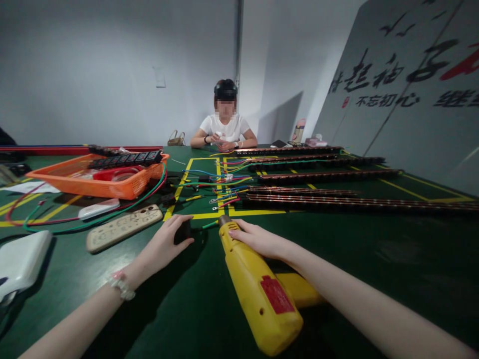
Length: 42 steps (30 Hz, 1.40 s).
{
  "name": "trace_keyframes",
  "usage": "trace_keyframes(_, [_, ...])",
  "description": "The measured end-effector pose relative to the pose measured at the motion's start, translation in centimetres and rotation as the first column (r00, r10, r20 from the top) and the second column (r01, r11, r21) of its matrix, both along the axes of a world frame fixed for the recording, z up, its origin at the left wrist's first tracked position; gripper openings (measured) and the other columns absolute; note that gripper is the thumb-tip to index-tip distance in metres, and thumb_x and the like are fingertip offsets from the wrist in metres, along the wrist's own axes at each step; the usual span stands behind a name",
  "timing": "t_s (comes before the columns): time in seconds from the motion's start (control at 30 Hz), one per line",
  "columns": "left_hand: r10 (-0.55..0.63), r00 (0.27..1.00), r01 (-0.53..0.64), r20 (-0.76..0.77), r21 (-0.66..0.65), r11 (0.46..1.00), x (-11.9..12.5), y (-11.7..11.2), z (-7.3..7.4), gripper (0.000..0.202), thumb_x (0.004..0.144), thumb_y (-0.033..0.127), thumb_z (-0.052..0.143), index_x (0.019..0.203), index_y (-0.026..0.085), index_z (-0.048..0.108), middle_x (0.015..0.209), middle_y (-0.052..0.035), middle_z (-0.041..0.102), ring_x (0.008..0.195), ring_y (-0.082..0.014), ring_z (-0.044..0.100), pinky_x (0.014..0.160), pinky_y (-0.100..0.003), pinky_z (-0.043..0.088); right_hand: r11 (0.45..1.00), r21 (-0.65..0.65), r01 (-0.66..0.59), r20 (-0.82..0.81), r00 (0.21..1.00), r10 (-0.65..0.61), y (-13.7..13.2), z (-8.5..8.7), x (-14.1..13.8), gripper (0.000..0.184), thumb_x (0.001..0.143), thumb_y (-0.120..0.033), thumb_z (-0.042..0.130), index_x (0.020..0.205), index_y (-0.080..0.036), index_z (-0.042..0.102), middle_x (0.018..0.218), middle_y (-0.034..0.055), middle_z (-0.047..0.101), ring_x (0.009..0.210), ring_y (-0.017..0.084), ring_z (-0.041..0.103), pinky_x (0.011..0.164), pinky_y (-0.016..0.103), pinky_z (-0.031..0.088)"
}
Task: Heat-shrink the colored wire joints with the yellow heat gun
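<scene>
My right hand is closed around the front of a yellow electric screwdriver with a red label, its tip pointing away from me at a small black part. My left hand pinches that black part on the green table. A green wire runs from the part toward the tool's tip.
An orange basket with black switch parts sits at the left, with two remote controls and a white box nearer me. Long copper-lined strips and coloured wires lie ahead. A person in a white shirt sits opposite.
</scene>
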<state>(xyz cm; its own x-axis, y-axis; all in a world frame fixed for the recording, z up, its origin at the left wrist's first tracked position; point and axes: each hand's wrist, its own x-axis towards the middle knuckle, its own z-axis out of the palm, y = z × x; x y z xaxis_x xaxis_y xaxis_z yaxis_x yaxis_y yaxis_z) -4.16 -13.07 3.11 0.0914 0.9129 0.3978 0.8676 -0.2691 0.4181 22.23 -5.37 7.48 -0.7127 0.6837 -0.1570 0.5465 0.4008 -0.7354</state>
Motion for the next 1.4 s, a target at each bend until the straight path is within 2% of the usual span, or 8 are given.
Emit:
trace_keyframes(0.2, [0.117, 0.971, -0.109, 0.207, -0.048, 0.993, -0.2, -0.2, -0.9, 0.058, 0.081, 0.042, 0.054, 0.131, 0.019, 0.036, 0.13, -0.0118, 0.049, 0.123, -0.0252, 0.046, 0.105, -0.043, 0.035, 0.993, 0.001, -0.116, 0.025, 0.993, 0.116, -1.3, 0.6, -2.3, 0.069, 0.086, -0.063, 0.041, 0.139, -0.018, 0.04, 0.134, 0.0154, 0.051, 0.117, 0.03, 0.052, 0.096, 0.042, 0.04])
trace_keyframes(0.43, [0.052, 0.943, 0.01, 0.328, -0.182, 0.983, -0.7, 0.1, -0.6, 0.054, 0.08, 0.04, 0.056, 0.127, 0.02, 0.041, 0.124, -0.0099, 0.054, 0.115, -0.0247, 0.053, 0.1, -0.043, 0.041, 0.982, 0.089, -0.164, 0.044, 0.986, 0.161, -1.2, 0.5, -4.2, 0.062, 0.091, -0.057, 0.035, 0.137, -0.016, 0.043, 0.135, 0.0166, 0.049, 0.12, 0.03, 0.05, 0.097, 0.041, 0.039])
trace_keyframes(0.63, [0.048, 0.924, 0.04, 0.38, -0.222, 0.974, -0.1, -0.4, -0.2, 0.051, 0.082, 0.043, 0.053, 0.127, 0.023, 0.041, 0.125, -0.008, 0.054, 0.116, -0.0239, 0.052, 0.102, -0.042, 0.04, 0.969, 0.193, -0.151, 0.093, 0.986, 0.136, -2.1, 0.7, -1.8, 0.055, 0.096, -0.05, 0.025, 0.14, -0.022, 0.039, 0.12, 0.0165, 0.06, 0.107, 0.031, 0.058, 0.089, 0.046, 0.041])
trace_keyframes(0.8, [0.119, 0.899, -0.003, 0.422, -0.266, 0.964, 0.2, -0.1, -0.1, 0.047, 0.081, 0.043, 0.053, 0.122, 0.022, 0.044, 0.121, -0.008, 0.056, 0.111, -0.0243, 0.055, 0.098, -0.042, 0.043, 0.928, 0.231, -0.291, 0.142, 0.954, 0.264, -2.1, 1.1, 0.8, 0.052, 0.087, -0.023, 0.042, 0.139, -0.024, 0.038, 0.088, 0.0051, 0.068, 0.079, 0.021, 0.061, 0.072, 0.033, 0.043])
trace_keyframes(1.0, [0.077, 0.941, -0.028, 0.331, -0.152, 0.988, 0.3, 0.6, -0.5, 0.035, 0.075, 0.031, 0.054, 0.109, 0.02, 0.047, 0.108, -0.0069, 0.06, 0.104, -0.0239, 0.057, 0.097, -0.043, 0.043, 0.899, 0.23, -0.374, 0.164, 0.925, 0.343, -1.7, 0.8, 1.4, 0.069, 0.076, -0.019, 0.053, 0.141, -0.023, 0.03, 0.095, 0.0058, 0.068, 0.085, 0.023, 0.063, 0.072, 0.032, 0.044])
trace_keyframes(1.1, [0.077, 0.96, -0.053, 0.27, -0.094, 0.994, 0.3, 0.9, -0.6, 0.035, 0.075, 0.029, 0.053, 0.108, 0.02, 0.047, 0.107, -0.0078, 0.061, 0.103, -0.0239, 0.058, 0.095, -0.043, 0.043, 0.839, 0.357, -0.411, 0.25, 0.907, 0.339, -1.5, 0.6, 1.5, 0.068, 0.075, -0.02, 0.055, 0.139, -0.022, 0.032, 0.103, 0.0092, 0.067, 0.088, 0.024, 0.063, 0.071, 0.031, 0.044])
trace_keyframes(1.27, [0.106, 0.976, -0.101, 0.19, -0.033, 0.994, 0.3, 0.9, -0.7, 0.034, 0.076, 0.029, 0.052, 0.108, 0.019, 0.047, 0.107, -0.0083, 0.061, 0.101, -0.0238, 0.058, 0.091, -0.04, 0.045, 0.609, 0.549, -0.572, 0.486, 0.811, 0.324, -1.2, 0.5, 1.1, 0.028, 0.078, -0.026, 0.056, 0.104, -0.015, 0.058, 0.089, 0.0097, 0.069, 0.078, 0.025, 0.065, 0.067, 0.032, 0.044])
trace_keyframes(1.4, [0.139, 0.977, -0.136, 0.161, -0.031, 0.99, 0.4, 0.8, -0.6, 0.034, 0.077, 0.033, 0.053, 0.109, 0.019, 0.048, 0.108, -0.0077, 0.06, 0.102, -0.0239, 0.058, 0.09, -0.039, 0.045, 0.545, 0.566, -0.619, 0.524, 0.78, 0.342, -1.1, 0.3, 0.4, 0.018, 0.077, -0.021, 0.056, 0.092, -0.014, 0.061, 0.082, 0.0076, 0.07, 0.075, 0.024, 0.065, 0.077, 0.036, 0.043])
